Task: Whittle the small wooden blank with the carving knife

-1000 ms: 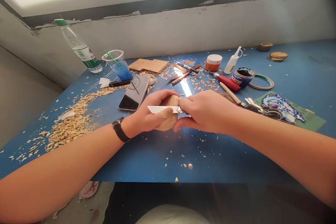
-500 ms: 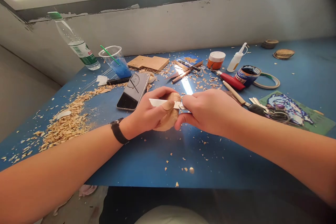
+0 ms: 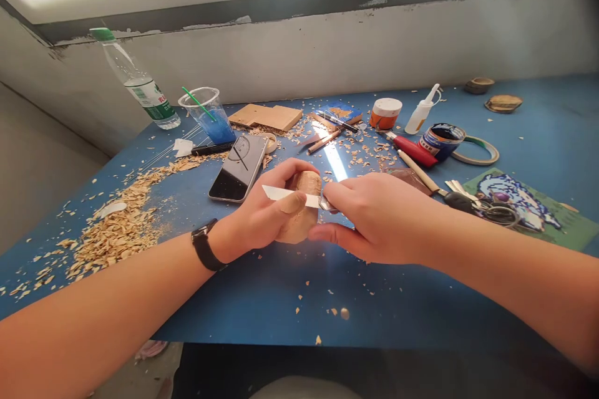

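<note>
A pale, rounded block of wood is gripped by my left hand, whose fingers wrap round its far side. My right hand is closed round the handle end of a utility knife. The long, bare blade points left and lies across the top of the wood, with my left thumb pressed against it. My right thumb rests close to the wood's near right side. Most of the knife's handle is hidden in my right fist.
Wood shavings are heaped at left beside a phone. Behind stand a water bottle, a plastic cup and flat boards. At right lie a glue bottle, an ink jar, a red-handled tool and keys.
My right hand has turned slightly, and its thumb sits lower beside the wood. The whole scene has shifted a little downward in view. Both hands keep their holds.
</note>
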A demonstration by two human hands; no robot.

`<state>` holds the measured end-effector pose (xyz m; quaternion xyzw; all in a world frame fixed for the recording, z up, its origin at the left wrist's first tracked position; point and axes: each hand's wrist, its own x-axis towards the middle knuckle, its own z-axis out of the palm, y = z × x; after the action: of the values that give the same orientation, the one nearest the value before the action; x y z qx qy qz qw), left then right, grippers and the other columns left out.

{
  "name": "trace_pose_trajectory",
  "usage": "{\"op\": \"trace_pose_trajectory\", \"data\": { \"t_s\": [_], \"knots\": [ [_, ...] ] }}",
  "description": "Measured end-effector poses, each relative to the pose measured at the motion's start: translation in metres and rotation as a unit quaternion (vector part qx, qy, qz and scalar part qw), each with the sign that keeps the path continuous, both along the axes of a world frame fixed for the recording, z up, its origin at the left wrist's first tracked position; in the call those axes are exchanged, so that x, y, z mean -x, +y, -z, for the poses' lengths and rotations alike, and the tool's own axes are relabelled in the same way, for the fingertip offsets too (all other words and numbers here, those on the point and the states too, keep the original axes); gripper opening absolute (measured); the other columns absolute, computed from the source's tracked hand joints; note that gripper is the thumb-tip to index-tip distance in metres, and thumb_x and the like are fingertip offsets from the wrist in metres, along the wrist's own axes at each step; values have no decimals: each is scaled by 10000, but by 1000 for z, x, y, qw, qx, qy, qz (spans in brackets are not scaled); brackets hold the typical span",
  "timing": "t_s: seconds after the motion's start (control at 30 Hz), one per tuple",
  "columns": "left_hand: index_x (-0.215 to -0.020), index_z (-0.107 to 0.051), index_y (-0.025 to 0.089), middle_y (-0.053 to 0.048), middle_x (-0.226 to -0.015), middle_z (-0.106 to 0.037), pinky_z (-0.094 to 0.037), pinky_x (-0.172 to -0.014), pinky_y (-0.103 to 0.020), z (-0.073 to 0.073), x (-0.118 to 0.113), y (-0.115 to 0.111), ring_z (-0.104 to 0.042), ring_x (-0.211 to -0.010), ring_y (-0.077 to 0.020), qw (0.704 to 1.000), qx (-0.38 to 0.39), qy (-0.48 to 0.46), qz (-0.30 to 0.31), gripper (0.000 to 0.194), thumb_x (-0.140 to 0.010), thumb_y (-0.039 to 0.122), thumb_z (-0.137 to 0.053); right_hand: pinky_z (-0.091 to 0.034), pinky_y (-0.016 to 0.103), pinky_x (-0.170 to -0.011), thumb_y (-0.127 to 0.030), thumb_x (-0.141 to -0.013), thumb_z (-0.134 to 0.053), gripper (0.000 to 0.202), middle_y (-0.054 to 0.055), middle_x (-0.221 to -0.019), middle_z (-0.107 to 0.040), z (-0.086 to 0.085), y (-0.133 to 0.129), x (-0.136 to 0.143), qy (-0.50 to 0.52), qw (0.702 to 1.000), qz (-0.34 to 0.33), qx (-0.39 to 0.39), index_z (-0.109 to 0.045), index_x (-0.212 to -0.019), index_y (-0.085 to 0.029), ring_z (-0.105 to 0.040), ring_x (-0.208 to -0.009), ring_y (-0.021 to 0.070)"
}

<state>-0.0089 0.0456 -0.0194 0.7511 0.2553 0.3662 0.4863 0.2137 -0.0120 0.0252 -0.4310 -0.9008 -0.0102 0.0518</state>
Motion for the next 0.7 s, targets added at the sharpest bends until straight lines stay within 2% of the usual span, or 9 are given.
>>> {"op": "trace_pose_trajectory", "data": {
  "t_s": [0.13, 0.3, 0.43, 0.57, 0.7],
  "knots": [
    [-1143, -719, 209, -85, -1005, -726, -544, -745, -361, -5, -1, -5, -652, -865, -244, 1000, -19, -5, -23, 599, -877, 745, -689, -177, 318, -528, -607, -1065, -466, 486, 37, -666, -607, 0, -3, 4, -3, 1000, 6, 17, -660, -947, -177, -398, -526, 172],
    [-1165, -736, 186, -106, -1030, -757, -567, -777, -389, -1, -3, -4, -682, -883, -258, 998, -37, -13, -41, 602, -891, 721, -692, -167, 320, -543, -631, -1059, -489, 496, 46, -702, -652, 5, -1, 5, -10, 999, 44, -8, -668, -915, -191, -452, -541, 176],
    [-1166, -736, 177, -103, -1053, -763, -575, -835, -395, 2, -4, -4, -699, -922, -255, 997, -34, -1, -76, 529, -923, 646, -704, -148, 325, -557, -681, -1054, -460, 555, 48, -689, -656, 12, 4, 1, -4, 997, 58, -41, -682, -905, -194, -478, -553, 183],
    [-1130, -741, 187, -95, -1040, -772, -588, -840, -401, 0, -6, -5, -710, -921, -255, 996, -23, 10, -85, 461, -948, 607, -686, -144, 323, -557, -745, -1043, -419, 627, 46, -680, -655, 15, 4, 0, 18, 996, 68, -52, -685, -888, -199, -478, -547, 178],
    [-1092, -743, 199, -78, -1009, -769, -588, -836, -389, 1, -6, -5, -709, -918, -246, 995, -21, 5, -102, 407, -957, 579, -688, -143, 319, -549, -750, -1034, -437, 621, 50, -683, -659, 15, -1, 6, 9, 992, 116, -54, -683, -867, -204, -503, -558, 185]
  ]
}}
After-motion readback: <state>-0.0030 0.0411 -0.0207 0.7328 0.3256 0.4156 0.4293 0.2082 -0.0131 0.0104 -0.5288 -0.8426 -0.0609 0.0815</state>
